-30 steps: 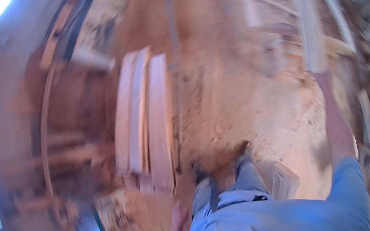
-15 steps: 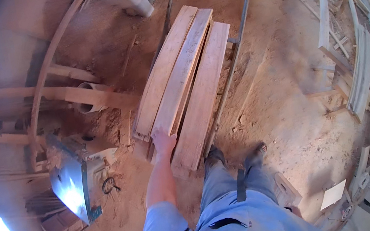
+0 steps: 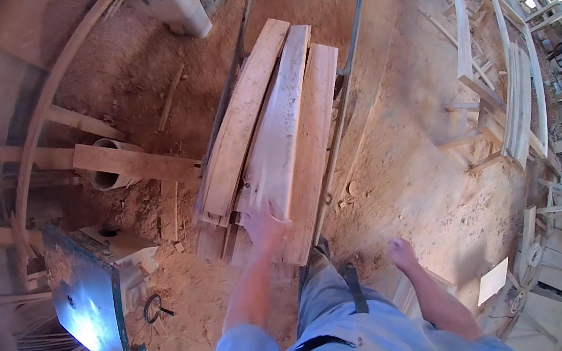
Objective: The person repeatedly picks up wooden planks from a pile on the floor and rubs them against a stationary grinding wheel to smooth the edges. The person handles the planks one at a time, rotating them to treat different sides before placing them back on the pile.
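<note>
My left hand (image 3: 266,228) grips the near end of the middle wooden board (image 3: 278,131), its fingers spread over the end and round the edges. That board lies lengthwise on a stack, overlapping the right-hand board (image 3: 322,104). Another board (image 3: 241,122) lies along its left side, with a narrow dark gap between them. More board ends stick out beneath at the near left. My right hand (image 3: 402,254) hangs in the air to the right of my legs, fingers curled in, with nothing visible in it; it is apart from the boards.
Long metal rails (image 3: 354,35) flank the stack. At left stands a machine with a shiny metal table (image 3: 88,296); a pipe (image 3: 110,164) lies above it. Wooden frames and curved strips (image 3: 518,103) fill the right side. Sawdust and offcuts cover the ground.
The middle board has turned from a tilt to show its broad face, and now covers part of the right-hand board. My right hand has come into view. The view has shifted.
</note>
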Demonstrator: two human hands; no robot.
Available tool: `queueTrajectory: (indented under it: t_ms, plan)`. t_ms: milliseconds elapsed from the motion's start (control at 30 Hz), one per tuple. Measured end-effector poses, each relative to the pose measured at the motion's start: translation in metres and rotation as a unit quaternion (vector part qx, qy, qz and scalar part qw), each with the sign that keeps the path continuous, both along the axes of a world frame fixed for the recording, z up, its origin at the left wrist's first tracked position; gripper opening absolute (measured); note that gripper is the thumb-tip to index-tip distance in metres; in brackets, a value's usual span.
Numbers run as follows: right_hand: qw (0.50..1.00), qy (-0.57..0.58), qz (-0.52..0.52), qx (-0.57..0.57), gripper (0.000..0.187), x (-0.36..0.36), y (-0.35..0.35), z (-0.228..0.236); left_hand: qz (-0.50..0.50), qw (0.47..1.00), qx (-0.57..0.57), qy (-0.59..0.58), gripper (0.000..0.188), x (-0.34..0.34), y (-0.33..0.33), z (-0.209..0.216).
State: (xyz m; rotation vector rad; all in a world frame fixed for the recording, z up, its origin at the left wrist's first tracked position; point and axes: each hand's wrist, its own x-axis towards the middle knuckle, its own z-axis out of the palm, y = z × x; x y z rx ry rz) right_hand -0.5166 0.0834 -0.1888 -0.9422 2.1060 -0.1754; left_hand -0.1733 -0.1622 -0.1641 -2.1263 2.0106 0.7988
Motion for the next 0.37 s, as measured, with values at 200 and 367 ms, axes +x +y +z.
queueTrajectory:
  t_ms: [200, 367]
  plan:
    - [0.872, -0.454, -0.179, -0.018, 0.049, 0.107, -0.091, 0.034, 0.206, 0.666, 0.374, 0.612, 0.077, -0.015, 0.157, 0.065]
    - [0.738, -0.654, -0.156, -0.065, 0.05, 0.138, -0.025, 0.07, 0.249, 0.552, 0.381, 0.698, 0.078, 0.014, 0.287, 0.075]
